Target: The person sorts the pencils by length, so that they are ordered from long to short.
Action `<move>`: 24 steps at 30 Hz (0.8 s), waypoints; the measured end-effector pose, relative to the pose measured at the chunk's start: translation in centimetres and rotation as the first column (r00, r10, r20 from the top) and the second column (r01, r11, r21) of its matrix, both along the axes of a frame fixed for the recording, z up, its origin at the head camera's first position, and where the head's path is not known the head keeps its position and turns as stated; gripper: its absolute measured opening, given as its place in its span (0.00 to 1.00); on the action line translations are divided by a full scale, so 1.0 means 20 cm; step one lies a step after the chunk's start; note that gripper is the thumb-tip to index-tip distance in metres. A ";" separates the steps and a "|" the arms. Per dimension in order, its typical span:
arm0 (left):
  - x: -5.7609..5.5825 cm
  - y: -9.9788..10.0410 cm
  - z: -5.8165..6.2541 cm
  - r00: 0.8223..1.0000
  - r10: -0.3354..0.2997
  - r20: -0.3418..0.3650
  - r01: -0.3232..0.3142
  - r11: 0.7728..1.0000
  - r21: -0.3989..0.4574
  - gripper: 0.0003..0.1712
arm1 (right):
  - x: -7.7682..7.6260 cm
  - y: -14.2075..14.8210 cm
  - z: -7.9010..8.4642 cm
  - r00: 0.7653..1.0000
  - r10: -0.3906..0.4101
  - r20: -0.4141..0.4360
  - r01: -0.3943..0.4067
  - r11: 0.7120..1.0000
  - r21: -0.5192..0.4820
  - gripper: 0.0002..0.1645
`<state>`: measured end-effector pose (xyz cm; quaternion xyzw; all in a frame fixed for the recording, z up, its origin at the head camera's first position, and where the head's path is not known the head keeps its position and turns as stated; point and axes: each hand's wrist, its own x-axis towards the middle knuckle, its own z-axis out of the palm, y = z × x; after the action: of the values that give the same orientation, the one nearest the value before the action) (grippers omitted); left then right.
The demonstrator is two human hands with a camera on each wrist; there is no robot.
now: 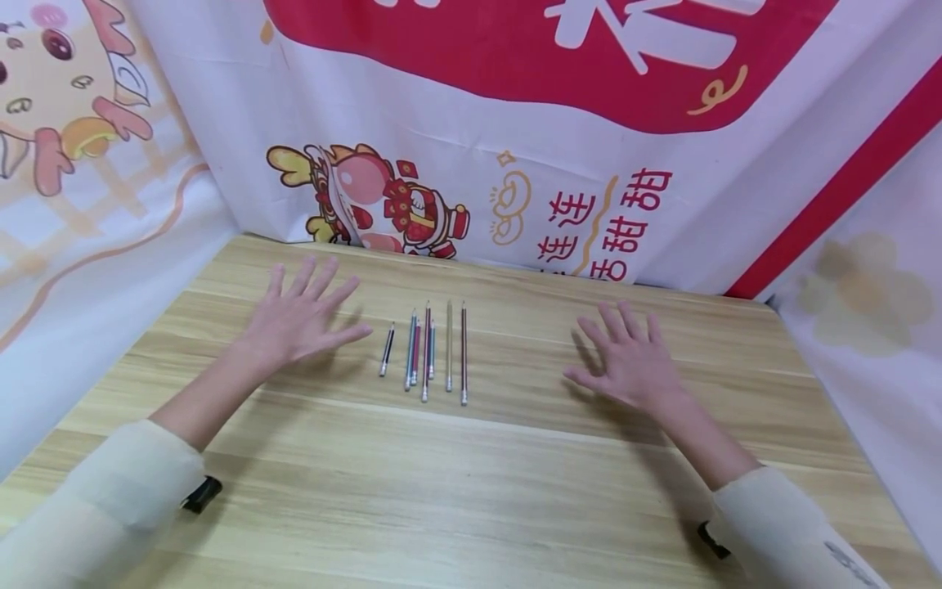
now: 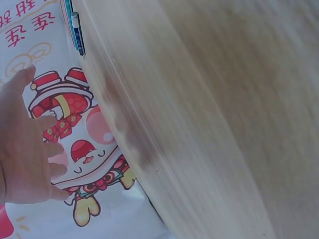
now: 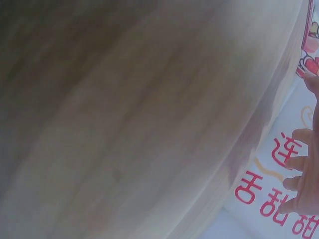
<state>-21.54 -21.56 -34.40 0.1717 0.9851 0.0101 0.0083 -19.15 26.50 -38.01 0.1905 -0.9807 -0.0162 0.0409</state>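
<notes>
Several pencils with white eraser ends lie side by side on the wooden table, their points toward the back. A short dark pencil [image 1: 387, 350] is leftmost in the head view. Blue and red ones bunch beside it, with a longer dark red pencil [image 1: 426, 352] among them. A pale gold pencil [image 1: 449, 348] and another dark red pencil [image 1: 464, 353] lie apart on the right. My left hand [image 1: 298, 319], fingers spread, hovers left of the row, its thumb nearest the short pencil. Well to the right, my right hand [image 1: 627, 360] is spread too, holding nothing.
The wooden table [image 1: 441, 499] ends at the back against a printed white and red cloth [image 1: 471, 131]. Cloth also hangs along the left side [image 1: 169, 237] and the right side [image 1: 861, 245]. A small black object [image 1: 202, 495] shows under the left sleeve.
</notes>
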 end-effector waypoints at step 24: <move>0.00 0.15 0.01 0.997 -0.065 0.037 0.062 0.995 0.081 0.47 | -0.09 -0.29 0.03 0.994 0.063 0.088 -0.051 0.990 -0.135 0.46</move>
<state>-21.63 -18.64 -34.27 0.2028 0.9776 0.0526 0.0213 -20.97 20.78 -37.49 0.2158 -0.9746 0.0588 0.0089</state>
